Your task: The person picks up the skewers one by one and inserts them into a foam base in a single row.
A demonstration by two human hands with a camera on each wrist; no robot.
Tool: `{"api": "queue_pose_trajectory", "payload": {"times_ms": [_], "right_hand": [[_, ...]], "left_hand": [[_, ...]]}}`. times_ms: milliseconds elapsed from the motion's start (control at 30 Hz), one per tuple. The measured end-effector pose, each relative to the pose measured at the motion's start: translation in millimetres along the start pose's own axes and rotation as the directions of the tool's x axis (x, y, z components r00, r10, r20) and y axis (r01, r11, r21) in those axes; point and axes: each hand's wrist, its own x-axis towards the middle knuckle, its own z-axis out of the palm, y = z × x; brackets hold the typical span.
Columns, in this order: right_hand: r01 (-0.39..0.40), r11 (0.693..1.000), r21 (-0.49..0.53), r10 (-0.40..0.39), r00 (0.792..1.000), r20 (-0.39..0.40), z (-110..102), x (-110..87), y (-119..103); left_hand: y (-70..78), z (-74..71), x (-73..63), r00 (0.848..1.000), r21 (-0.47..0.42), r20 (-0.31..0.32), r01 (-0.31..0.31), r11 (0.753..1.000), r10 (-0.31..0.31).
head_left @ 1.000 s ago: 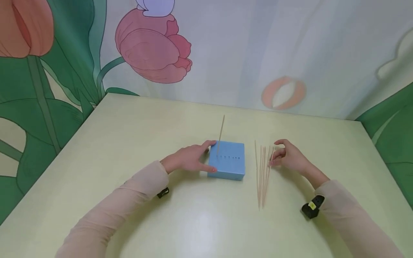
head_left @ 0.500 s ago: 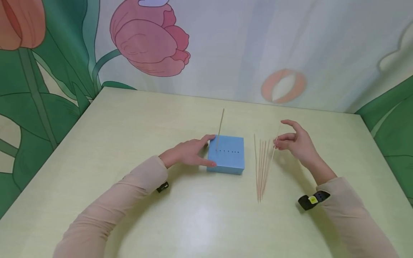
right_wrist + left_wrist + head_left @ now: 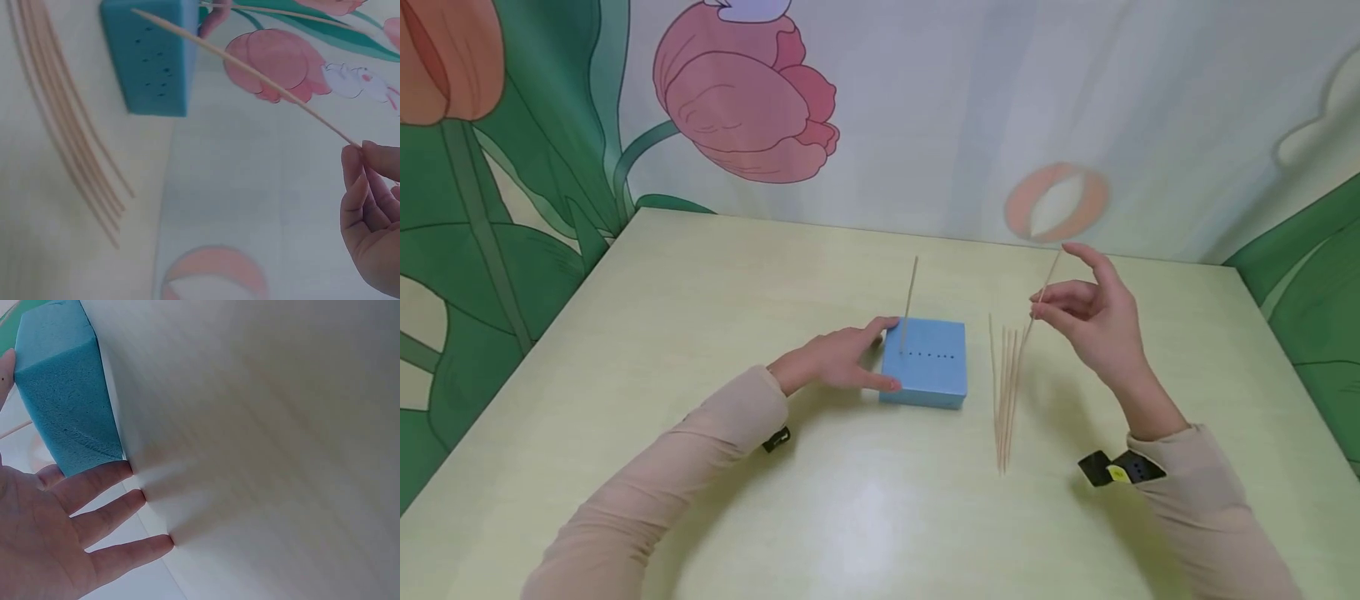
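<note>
A blue foam block (image 3: 932, 377) with a row of small holes sits on the table, and one thin bamboo skewer (image 3: 910, 292) stands tilted in its leftmost hole. My left hand (image 3: 835, 358) holds the block's left side between thumb and index finger. In the left wrist view its other fingers (image 3: 103, 522) spread straight, tips at the table. My right hand (image 3: 1097, 329) pinches another skewer (image 3: 250, 72) near one end between thumb and fingers; its pointed end slants away from the hand. Several skewers (image 3: 1003, 400) lie fanned on the table, right of the block.
The pale table (image 3: 865, 500) ends at the back against a curtain (image 3: 917, 125) printed with tulips and leaves. A black wrist strap (image 3: 1123, 469) sits on the right sleeve, and a dark camera (image 3: 777, 439) shows under the left wrist.
My right hand has risen from beside the fanned skewers, lifting one skewer up and away from the table. The left hand stays at the block. The head view has shifted slightly.
</note>
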Motion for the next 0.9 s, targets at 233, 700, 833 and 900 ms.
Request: {"api": "queue_pose_trajectory", "payload": {"times_ms": [233, 700, 833, 900], "right_hand": [[0.145, 0.988, -0.051, -0.148, 0.988, -0.054, 16, 4.4, -24], [0.290, 0.955, 0.059, -0.290, 0.957, -0.005, 51, 20.6, -44], [0.312, 0.946, 0.086, -0.314, 0.949, 0.007, 60, 24.5, -42], [0.320, 0.943, 0.090, -0.322, 0.947, 0.012, 64, 25.9, -41]], "left_hand": [[-1.2, 1.3, -0.2, 1.000, -0.001, -0.006, 0.000, 1.000, 0.000], [0.3, -0.2, -2.0, 1.000, -0.006, -0.009, -0.006, 1.000, 0.006], [-0.1, 0.3, -1.8, 1.000, -0.010, -0.011, -0.012, 1.000, 0.011], [0.0, 0.4, -1.7, 1.000, -0.008, -0.012, -0.014, 1.000, 0.014]]}}
